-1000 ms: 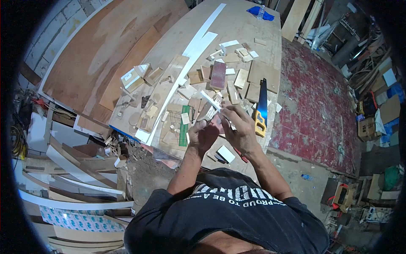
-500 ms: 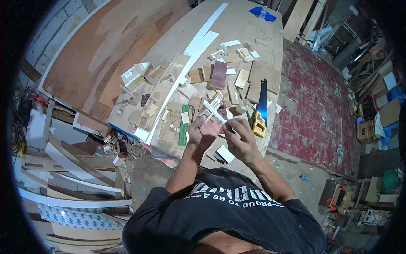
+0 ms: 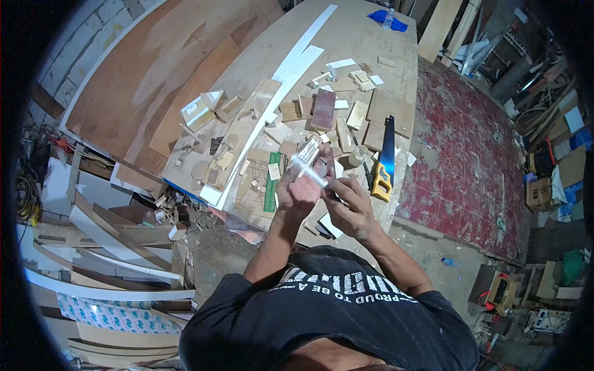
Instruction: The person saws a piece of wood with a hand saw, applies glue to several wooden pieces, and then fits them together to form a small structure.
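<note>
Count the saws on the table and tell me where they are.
1: the saw lies along the table's right side, beyond the right hand. Others might be hidden beneath the wood pieces.

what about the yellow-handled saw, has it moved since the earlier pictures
No: the saw keeps its place on the tabletop, near the edge; both shift alike in view.

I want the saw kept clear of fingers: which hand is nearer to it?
Right. The right hand is just left of the saw, not touching it; the left hand is farther left, beyond the right.
</note>
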The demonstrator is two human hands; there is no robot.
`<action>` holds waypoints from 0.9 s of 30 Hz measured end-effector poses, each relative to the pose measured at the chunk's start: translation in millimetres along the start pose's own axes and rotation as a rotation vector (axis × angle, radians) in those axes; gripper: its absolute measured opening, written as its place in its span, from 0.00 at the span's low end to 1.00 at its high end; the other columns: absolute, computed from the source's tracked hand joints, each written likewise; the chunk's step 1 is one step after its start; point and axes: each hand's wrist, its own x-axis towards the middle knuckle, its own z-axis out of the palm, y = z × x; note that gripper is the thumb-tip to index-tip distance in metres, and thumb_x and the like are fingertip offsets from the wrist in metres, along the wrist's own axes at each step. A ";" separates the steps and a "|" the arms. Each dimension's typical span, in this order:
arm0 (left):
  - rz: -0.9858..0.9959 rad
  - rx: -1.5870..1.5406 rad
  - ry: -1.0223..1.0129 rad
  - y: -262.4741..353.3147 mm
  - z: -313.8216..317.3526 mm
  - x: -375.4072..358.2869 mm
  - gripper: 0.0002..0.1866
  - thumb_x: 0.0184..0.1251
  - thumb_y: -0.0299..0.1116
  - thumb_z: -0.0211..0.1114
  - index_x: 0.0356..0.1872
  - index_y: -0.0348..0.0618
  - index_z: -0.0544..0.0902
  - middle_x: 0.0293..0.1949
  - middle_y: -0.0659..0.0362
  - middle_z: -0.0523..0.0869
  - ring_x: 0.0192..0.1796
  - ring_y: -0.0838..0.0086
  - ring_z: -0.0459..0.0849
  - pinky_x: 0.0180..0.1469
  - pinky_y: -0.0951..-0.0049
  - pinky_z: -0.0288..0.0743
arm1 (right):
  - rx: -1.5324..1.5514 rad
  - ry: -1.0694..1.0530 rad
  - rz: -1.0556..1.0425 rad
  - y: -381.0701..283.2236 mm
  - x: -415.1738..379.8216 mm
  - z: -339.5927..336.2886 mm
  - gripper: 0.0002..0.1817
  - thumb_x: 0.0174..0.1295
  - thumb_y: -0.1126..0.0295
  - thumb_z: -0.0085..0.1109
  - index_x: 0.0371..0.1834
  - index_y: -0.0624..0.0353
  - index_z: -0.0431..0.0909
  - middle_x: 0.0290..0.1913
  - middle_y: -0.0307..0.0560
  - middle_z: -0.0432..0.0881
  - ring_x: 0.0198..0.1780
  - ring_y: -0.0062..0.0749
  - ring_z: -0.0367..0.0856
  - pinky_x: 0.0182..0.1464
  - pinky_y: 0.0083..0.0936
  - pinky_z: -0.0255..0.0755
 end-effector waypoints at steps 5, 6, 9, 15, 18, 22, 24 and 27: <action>0.005 -0.021 -0.026 -1.0 -1.6 2.4 0.40 0.57 0.45 0.68 0.71 0.45 0.63 0.65 0.47 0.71 0.68 0.57 0.69 0.65 0.46 0.66 | 0.639 0.417 0.824 -11.8 8.8 7.8 0.07 0.62 0.82 0.63 0.41 0.66 0.78 0.40 0.45 0.81 0.35 0.22 0.81 0.35 0.16 0.76; 0.020 -0.014 0.003 -2.4 -0.1 2.1 0.41 0.57 0.46 0.69 0.70 0.40 0.64 0.65 0.47 0.71 0.68 0.56 0.70 0.65 0.47 0.68 | 0.730 0.405 0.892 -11.2 9.6 8.6 0.06 0.63 0.81 0.62 0.42 0.67 0.78 0.39 0.45 0.81 0.35 0.21 0.80 0.34 0.17 0.75; -0.146 -0.061 -0.123 3.1 -10.9 4.4 0.42 0.56 0.45 0.70 0.69 0.35 0.64 0.64 0.46 0.72 0.68 0.55 0.70 0.68 0.50 0.67 | 0.871 0.329 1.014 -7.7 8.4 17.8 0.05 0.64 0.79 0.62 0.42 0.67 0.79 0.34 0.43 0.81 0.30 0.20 0.78 0.30 0.17 0.71; -0.020 -0.047 -0.052 0.2 2.8 3.2 0.42 0.55 0.45 0.70 0.68 0.34 0.64 0.63 0.48 0.73 0.69 0.57 0.68 0.74 0.54 0.58 | 0.865 0.268 1.122 -8.0 1.8 10.0 0.05 0.67 0.75 0.61 0.38 0.67 0.79 0.26 0.40 0.79 0.25 0.17 0.73 0.26 0.15 0.64; -0.021 -0.061 -0.075 0.4 3.4 3.9 0.42 0.55 0.45 0.71 0.69 0.35 0.65 0.64 0.49 0.73 0.70 0.58 0.67 0.74 0.53 0.56 | 0.814 0.253 1.127 -10.0 0.7 4.1 0.06 0.66 0.73 0.63 0.36 0.66 0.79 0.25 0.39 0.79 0.24 0.15 0.72 0.26 0.15 0.64; -0.018 -0.076 -0.079 3.3 -3.4 4.0 0.42 0.55 0.46 0.71 0.69 0.36 0.65 0.66 0.50 0.71 0.71 0.58 0.66 0.74 0.50 0.55 | 0.789 0.274 1.147 -6.7 -6.1 -6.4 0.07 0.65 0.72 0.64 0.34 0.65 0.80 0.25 0.38 0.80 0.25 0.14 0.72 0.26 0.14 0.64; -0.023 -0.085 -0.066 4.3 -10.0 0.7 0.43 0.55 0.46 0.71 0.69 0.36 0.65 0.66 0.50 0.70 0.72 0.58 0.64 0.74 0.50 0.55 | 0.825 0.321 1.122 -0.8 -4.2 -7.1 0.06 0.66 0.73 0.63 0.35 0.66 0.79 0.25 0.39 0.79 0.24 0.15 0.71 0.26 0.15 0.63; -0.035 -0.069 -0.050 2.9 -2.3 -0.6 0.44 0.54 0.46 0.72 0.70 0.36 0.64 0.69 0.49 0.68 0.74 0.58 0.61 0.74 0.50 0.53 | 0.847 0.373 1.102 5.0 2.7 -2.7 0.05 0.67 0.75 0.61 0.36 0.66 0.78 0.26 0.40 0.78 0.24 0.17 0.70 0.25 0.16 0.61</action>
